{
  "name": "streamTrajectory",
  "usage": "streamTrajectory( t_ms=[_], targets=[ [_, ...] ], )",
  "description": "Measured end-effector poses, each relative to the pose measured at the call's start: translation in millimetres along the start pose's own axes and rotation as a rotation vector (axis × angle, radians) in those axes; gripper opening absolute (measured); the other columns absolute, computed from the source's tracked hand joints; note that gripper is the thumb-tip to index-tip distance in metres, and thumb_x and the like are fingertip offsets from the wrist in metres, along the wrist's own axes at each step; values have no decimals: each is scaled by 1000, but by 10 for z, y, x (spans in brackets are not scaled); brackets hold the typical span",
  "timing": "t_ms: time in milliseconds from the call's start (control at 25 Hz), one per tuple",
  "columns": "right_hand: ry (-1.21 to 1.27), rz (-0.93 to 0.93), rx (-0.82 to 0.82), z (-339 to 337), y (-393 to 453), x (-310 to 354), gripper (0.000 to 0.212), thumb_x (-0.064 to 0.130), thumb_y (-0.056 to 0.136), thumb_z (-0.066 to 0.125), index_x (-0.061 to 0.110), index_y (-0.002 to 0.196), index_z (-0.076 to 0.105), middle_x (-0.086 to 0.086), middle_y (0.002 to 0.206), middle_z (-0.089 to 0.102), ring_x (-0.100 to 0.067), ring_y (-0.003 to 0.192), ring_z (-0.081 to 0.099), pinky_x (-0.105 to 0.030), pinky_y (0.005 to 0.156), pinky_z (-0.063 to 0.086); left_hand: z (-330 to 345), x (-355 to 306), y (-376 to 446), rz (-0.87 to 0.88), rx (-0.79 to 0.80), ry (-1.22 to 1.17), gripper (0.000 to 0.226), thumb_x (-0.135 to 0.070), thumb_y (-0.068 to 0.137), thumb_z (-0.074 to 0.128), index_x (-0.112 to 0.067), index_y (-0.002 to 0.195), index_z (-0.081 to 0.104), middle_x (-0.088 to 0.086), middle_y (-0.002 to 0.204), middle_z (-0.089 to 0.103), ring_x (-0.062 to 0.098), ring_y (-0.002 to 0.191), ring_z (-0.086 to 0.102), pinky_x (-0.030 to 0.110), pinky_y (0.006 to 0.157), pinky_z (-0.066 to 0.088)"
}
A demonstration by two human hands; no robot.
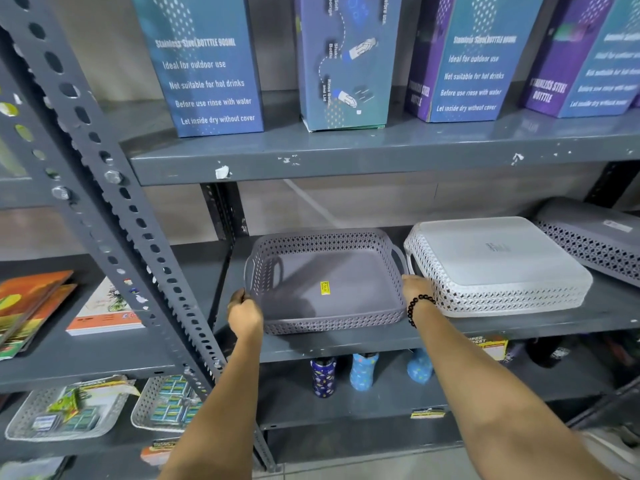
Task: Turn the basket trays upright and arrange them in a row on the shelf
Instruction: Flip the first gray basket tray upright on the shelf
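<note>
— Head view, right? What's nearest to us?

— Two bare forearms reaching in. The left hand (245, 315) is closed on the front left corner of the grey basket tray (327, 284), and the right hand (415, 289), with a black bead bracelet (419, 308) at the wrist, is wrapped round its right rim.

— And that tray is the right way up?

— Yes, open side up, a yellow sticker (325, 287) on its floor, sitting at the left of the middle shelf (502, 327).

— How many trays in all?

— Three on that shelf. Just beside the grey one is a white basket tray (498, 265), upside down. Past it, at the right edge, a second grey tray (595, 233), also bottom up and partly cut off.

— Anything below?

— Three blue patterned bottles (362, 370) on the lower shelf. On the rack to the left, two pale mesh baskets (65, 410) of small packets, and booklets (104, 310) one level up.

— Farther back?

— The upper shelf (346, 157), chipped grey metal, carries four tall bottle boxes (207, 64) printed "Stainless Steel Bottle". A perforated grey upright (114, 202) runs slantwise at the left. Behind it all, a plain beige wall (329, 202).
</note>
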State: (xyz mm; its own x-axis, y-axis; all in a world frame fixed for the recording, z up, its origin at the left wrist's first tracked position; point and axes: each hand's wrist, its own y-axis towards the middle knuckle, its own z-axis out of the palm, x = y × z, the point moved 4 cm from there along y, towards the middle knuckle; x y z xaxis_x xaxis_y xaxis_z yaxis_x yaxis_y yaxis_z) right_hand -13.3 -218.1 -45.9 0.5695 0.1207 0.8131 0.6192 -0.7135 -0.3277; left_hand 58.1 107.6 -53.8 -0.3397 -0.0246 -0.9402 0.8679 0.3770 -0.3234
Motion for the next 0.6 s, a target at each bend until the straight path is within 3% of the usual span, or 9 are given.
streamTrajectory(
  t_ms=[80, 160, 240, 320, 400, 480, 520, 600],
  targets=[
    [46, 10, -75, 24, 30, -35, 31, 0, 94, 37, 5, 68, 52, -13, 76, 50, -19, 82, 43, -24, 63, 34, -3, -26, -98, -12, -36, 54, 38, -4, 96, 36, -6, 126, 59, 17, 130, 60, 36, 120, 56, 42, 105, 45],
    [137, 33, -130, 17, 6, -78, 39, 2, 93, 39, 7, 56, 51, -11, 62, 49, -22, 77, 43, -24, 53, 30, -22, -22, -128, 14, -84, 71, 39, -3, 96, 35, -6, 125, 60, 18, 130, 60, 35, 119, 56, 38, 101, 44],
    [146, 22, -161, 29, -5, -107, 33, 4, 94, 38, 0, 82, 68, -18, 81, 63, -24, 77, 47, -24, 51, 32, -19, -11, -141, 34, -111, 95, 38, -2, 95, 35, -4, 122, 61, 20, 127, 61, 35, 117, 57, 38, 100, 44],
    [125, 18, -164, 18, -61, -85, 32, 5, 95, 38, -4, 103, 67, -20, 94, 60, -25, 80, 49, -27, 58, 37, -26, -15, -155, 43, -107, 131, 39, -2, 94, 34, -3, 121, 62, 21, 126, 62, 36, 114, 58, 39, 98, 45],
    [63, 14, -135, 8, -33, -68, 30, 4, 95, 38, -3, 79, 62, -16, 84, 54, -23, 82, 47, -27, 64, 36, -34, -42, -173, 50, -98, 152, 39, -1, 93, 35, -3, 122, 61, 23, 124, 62, 37, 112, 59, 39, 96, 46],
    [44, 5, -141, -29, -16, -39, 37, 4, 93, 41, 5, 56, 44, -11, 65, 47, -22, 80, 45, -25, 58, 34, -33, -93, -219, 88, -94, 200, 39, -2, 93, 37, -4, 127, 57, 23, 123, 63, 38, 110, 61, 41, 95, 48],
    [29, -10, -160, -53, -48, -5, 33, 5, 92, 42, 4, 59, 43, -10, 60, 44, -23, 79, 46, -25, 58, 34, -25, -132, -241, 126, -94, 246, 41, -4, 93, 38, -5, 131, 52, 24, 124, 62, 39, 110, 60, 43, 95, 48],
    [-52, -95, -200, -113, -167, 107, 16, 8, 92, 44, 3, 80, 53, -17, 73, 54, -27, 80, 52, -29, 67, 42, 40, -222, -292, 244, -91, 356, 44, -6, 94, 42, -6, 138, 44, 22, 130, 58, 38, 117, 57, 46, 99, 46]
  ],
)
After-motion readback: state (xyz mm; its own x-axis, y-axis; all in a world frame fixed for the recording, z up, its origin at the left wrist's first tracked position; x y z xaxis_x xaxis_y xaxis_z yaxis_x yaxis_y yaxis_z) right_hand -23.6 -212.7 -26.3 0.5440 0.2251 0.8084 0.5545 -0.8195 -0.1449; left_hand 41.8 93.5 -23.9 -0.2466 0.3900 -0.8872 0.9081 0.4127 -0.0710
